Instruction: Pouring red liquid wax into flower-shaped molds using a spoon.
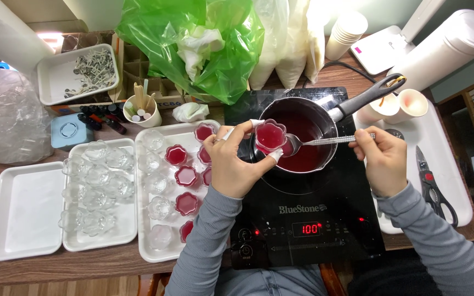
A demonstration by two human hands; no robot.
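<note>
Red liquid fills the small flower-shaped glass cup (271, 136) that the left hand (231, 164) pinches by its rim and base, fingers closed around it, holding it over the near edge of the saucepan (303, 137). The right hand (382, 161) is clamped on the handle of a metal spoon (325, 141), whose bowl sits just beside the cup, above the red liquid in the pan; whether the spoon touches the cup is hard to say from this angle. The saucepan stands on a black induction cooker (303, 219) with a lit red display, its dark handle pointing away to the right.

Left of the left hand, a white tray (144, 241) on the counter (56, 271) carries two columns of cups: clear empty ones on the left, red-filled ones on the right. A second tray (100, 241) beside it holds more empty glass cups, and a third (23, 208) lies bare at the far left. Scissors (432, 189) rest on a white tray (456, 181) right of the cooker. A green plastic bag (193, 44) sits behind the pan.
</note>
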